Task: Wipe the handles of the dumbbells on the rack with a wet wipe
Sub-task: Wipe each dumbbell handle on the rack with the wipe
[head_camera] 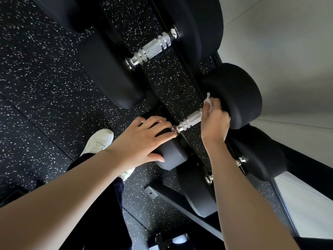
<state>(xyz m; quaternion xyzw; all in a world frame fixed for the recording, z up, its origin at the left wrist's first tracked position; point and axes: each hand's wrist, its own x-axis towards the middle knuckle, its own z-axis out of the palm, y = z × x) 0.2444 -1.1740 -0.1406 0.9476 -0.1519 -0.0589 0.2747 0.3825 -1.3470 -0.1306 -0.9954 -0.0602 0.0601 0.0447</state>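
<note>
The black metal rack [185, 196] carries several black round-headed dumbbells, seen from above over a black rubber floor with white speckles [36, 69]. The middle dumbbell with the knurled chrome handle [191, 120] lies just right of centre, its long axis running from lower left to upper right of the frame, one head [239, 94] at the right and the other [169, 156] at the lower centre. The right hand [214, 121] is closed around the upper right end of that handle, with a crumpled white wet wipe [208, 103] bunched in its grip beside the right head. The left hand [142, 141] lies spread and flat over the lower head, fingertips touching the handle's collar. A larger dumbbell with a chrome handle [153, 49] sits in the upper centre, slanted the same way. A white sneaker [98, 141] shows at centre left. No writing can be read.
</note>
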